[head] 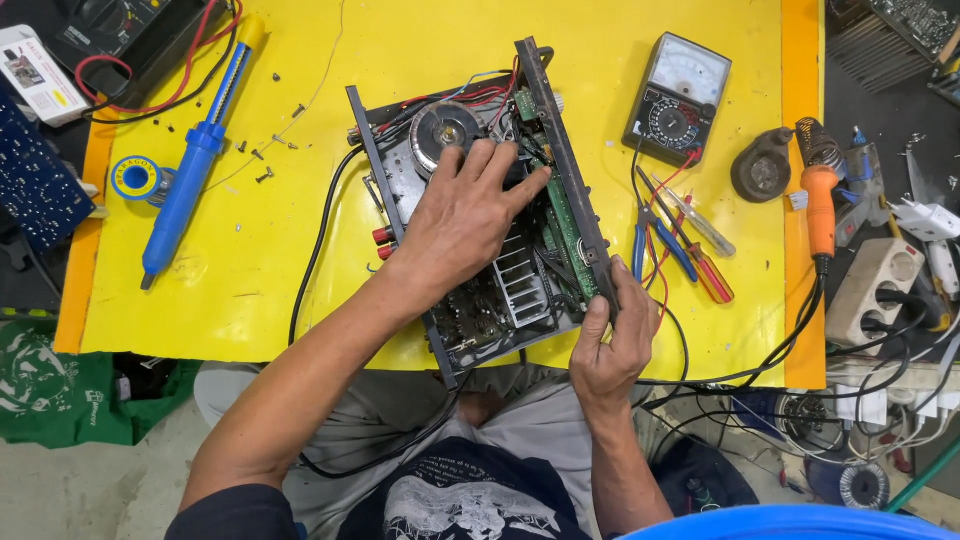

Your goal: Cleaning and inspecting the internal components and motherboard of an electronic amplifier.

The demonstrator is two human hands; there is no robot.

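Yellow mat (300, 260) bears an open amplifier chassis (480, 200); left hand (462, 222) rests inside, fingers spread flat, while right hand (612, 340) pinches its five-o'clock front edge.

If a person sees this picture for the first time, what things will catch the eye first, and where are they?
First is the opened amplifier chassis in the middle of the bright yellow mat, with the left hand spread over its inside and the right hand gripping its near right edge. Next come the long blue desoldering pump at the left and the analog multimeter at the upper right.
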